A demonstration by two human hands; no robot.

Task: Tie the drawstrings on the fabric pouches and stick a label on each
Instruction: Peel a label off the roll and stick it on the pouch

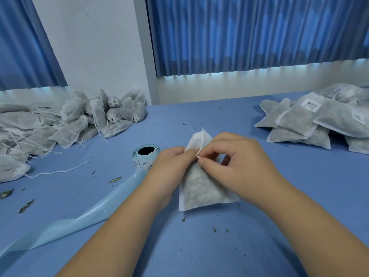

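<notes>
Both hands are working mid-table on one flat white herb-filled fabric pouch [201, 188]: left hand [169, 166] gripping its neck, right hand [233, 162] pinching the thin white drawstring [200, 148]. Labelled white pouches [319, 120] are stacking right; untied grey pouches [60, 124] are waiting left, beside the pale-blue sticker roll [144, 154].

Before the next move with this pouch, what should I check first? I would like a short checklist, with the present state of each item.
1. The pouch rests on the table between both hands: ok.
2. The left hand grips the pouch near its neck: ok.
3. The right hand pinches the drawstring: ok.
4. The knot is finished: cannot tell, the fingers hide it.
5. A label is on this pouch: not ok, none shows on its visible face.
6. The label roll stands close beside the left hand: ok.
</notes>
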